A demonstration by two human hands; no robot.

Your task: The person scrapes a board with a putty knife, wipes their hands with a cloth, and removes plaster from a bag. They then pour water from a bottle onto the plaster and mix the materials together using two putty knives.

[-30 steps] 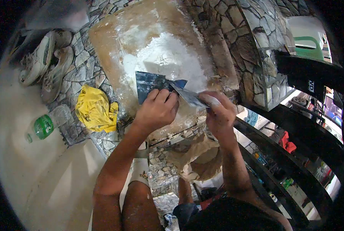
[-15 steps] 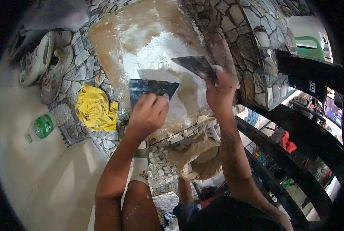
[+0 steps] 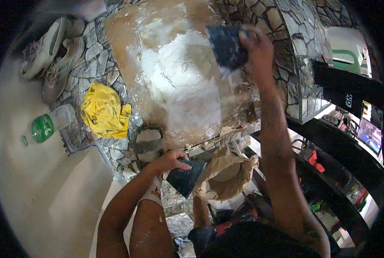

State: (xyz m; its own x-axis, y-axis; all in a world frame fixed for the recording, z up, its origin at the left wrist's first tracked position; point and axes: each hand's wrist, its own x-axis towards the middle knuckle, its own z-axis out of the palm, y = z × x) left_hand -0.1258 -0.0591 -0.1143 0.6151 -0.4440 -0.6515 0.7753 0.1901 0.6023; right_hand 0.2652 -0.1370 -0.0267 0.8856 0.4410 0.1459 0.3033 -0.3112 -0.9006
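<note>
The right hand gripped a flat scraper near the chalky board's far edge; the left hand clasped another blade below it.

Stone-patterned floor has a brown board caked with a white putty pile lying on it, plus a crumpled yellow rag, a green-label bottle, worn sneakers and a sandal.

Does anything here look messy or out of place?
Yes. White plaster is smeared unevenly over the brown board. A crumpled yellow cloth, a plastic bottle lying on its side and a pair of sneakers are scattered beside it.
</note>
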